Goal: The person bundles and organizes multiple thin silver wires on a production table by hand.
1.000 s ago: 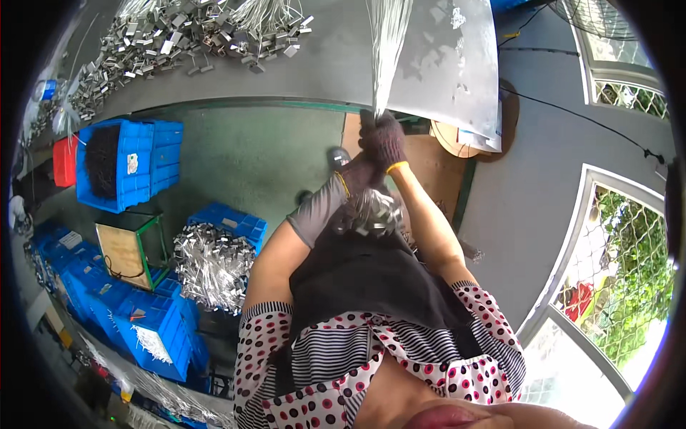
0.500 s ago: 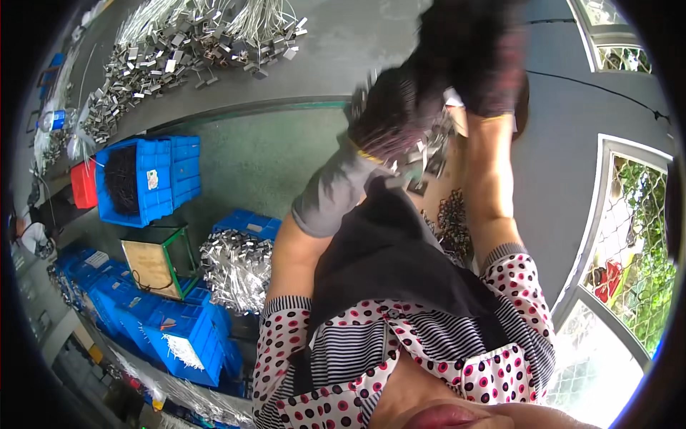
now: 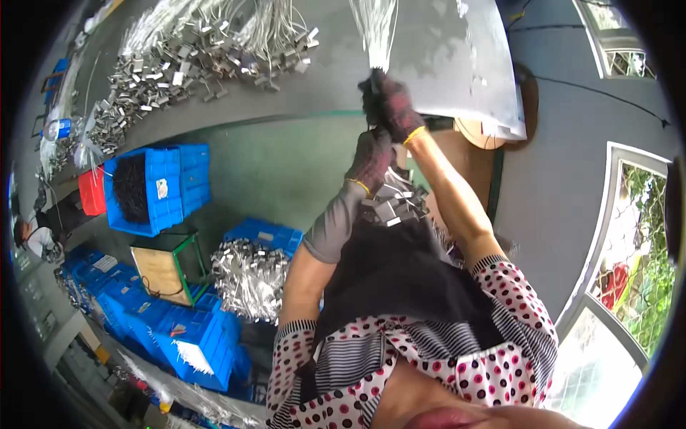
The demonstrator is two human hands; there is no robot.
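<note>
A bundle of thin white wires [image 3: 375, 36] fans out over the grey table, gathered tight where my right hand [image 3: 391, 107] is wrapped around it. My left hand [image 3: 370, 157] is closed just below the right, nearer to my body, on the same bundle. Both hands wear dark knitted gloves with yellow cuffs. Under the hands hang small grey metal clips [image 3: 391, 204] at the bundle's lower end, against my black apron [image 3: 400, 275]. The gloves hide the bundle's middle part.
More wire bundles with metal ends [image 3: 179, 75] lie heaped on the grey table [image 3: 443, 64] at left. Blue crates [image 3: 161, 189] stand on the floor, one holding black strands. A heap of silvery parts [image 3: 250, 279] sits farther down. Another person [image 3: 36, 236] is at the far left.
My blurred hands have come down and left from the upper right. The bundle shows plainly now, its wires on the table and its metal ends hanging before my apron.
</note>
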